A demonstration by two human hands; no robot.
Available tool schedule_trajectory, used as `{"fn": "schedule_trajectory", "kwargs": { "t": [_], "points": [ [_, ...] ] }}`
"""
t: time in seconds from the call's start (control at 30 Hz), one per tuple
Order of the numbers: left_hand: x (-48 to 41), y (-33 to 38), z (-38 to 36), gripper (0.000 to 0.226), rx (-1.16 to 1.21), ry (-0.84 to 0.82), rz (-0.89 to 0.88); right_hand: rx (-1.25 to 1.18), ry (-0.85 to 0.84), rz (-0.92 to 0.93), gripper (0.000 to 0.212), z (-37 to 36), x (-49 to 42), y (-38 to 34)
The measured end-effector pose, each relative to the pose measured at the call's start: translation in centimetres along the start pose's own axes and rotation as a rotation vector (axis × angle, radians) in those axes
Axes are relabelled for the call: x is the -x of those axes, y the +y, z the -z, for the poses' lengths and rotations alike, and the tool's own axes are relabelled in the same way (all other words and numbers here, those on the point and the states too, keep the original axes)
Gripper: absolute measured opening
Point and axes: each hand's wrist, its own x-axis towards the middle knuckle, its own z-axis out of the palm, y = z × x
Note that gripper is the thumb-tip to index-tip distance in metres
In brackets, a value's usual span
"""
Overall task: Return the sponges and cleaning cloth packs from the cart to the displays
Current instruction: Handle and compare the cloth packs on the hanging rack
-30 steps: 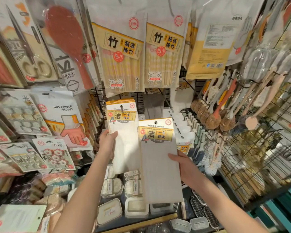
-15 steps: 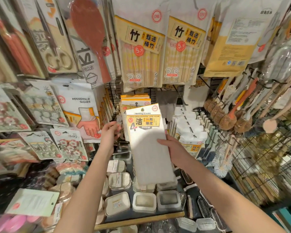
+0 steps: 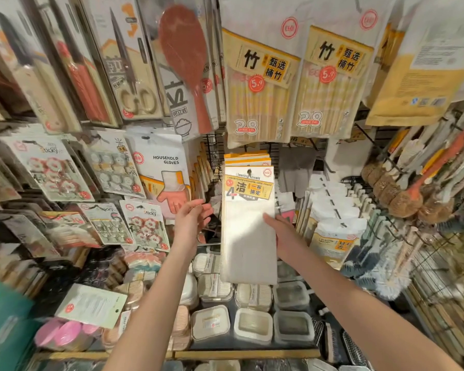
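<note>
As right fingers pinch its edge, pack hangs.

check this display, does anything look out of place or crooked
One thing: a flat white card pack lies loose and tilted over the pink items at the lower left, rather than hanging from a peg. The cleaning towels pack held by the right hand looks straight.

Warm light — edges bowed, blurred

Matt white cloth pack under glossy film, black wire grid, coarse bristle brushes
</note>
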Motion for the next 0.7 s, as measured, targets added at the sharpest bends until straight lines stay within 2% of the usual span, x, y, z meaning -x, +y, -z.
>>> {"fn": "schedule_trajectory", "kwargs": {
  "t": [0.07,0.2,0.23,0.33,0.43,0.5,0.57,0.63,0.7],
  "points": [
    [0.4,-0.2,-0.5,0.014,0.002,-0.015,0.012,0.086,0.092,-0.021,0.024,-0.4,-1.3,-0.2],
    [1.6,-0.7,-2.1,0.014,-0.034,-0.063,0.007,0.311,0.229,0.009,0.063,-1.1,-4.1,-1.5],
    [1.9,-0.7,-2.5,0.015,-0.035,-0.074,0.008,0.380,0.256,0.012,0.062,-1.3,-4.4,-2.0],
    [2.7,-0.6,-3.7,0.014,-0.057,-0.106,0.014,0.536,0.283,-0.006,0.048,-0.8,-5.2,-3.1],
    [3.5,-1.1,-4.8,0.015,-0.103,-0.159,0.021,0.590,0.226,-0.052,0.009,1.1,-4.6,-2.9],
    [4.5,-1.9,-6.2,0.016,-0.135,-0.198,0.032,0.598,0.174,-0.039,0.014,2.8,-2.1,-2.9],
    [6.0,-3.2,-8.4,0.016,-0.197,-0.259,0.044,0.551,0.143,0.024,0.005,5.4,1.6,-2.8],
    [8.0,-5.0,-11.5,0.016,-0.244,-0.339,0.074,0.556,0.184,0.059,0.036,9.6,5.5,-2.4],
    [10.3,-7.1,-15.0,0.017,-0.250,-0.419,0.114,0.456,0.119,0.087,0.069,14.6,8.7,-1.9]
  ]
}}
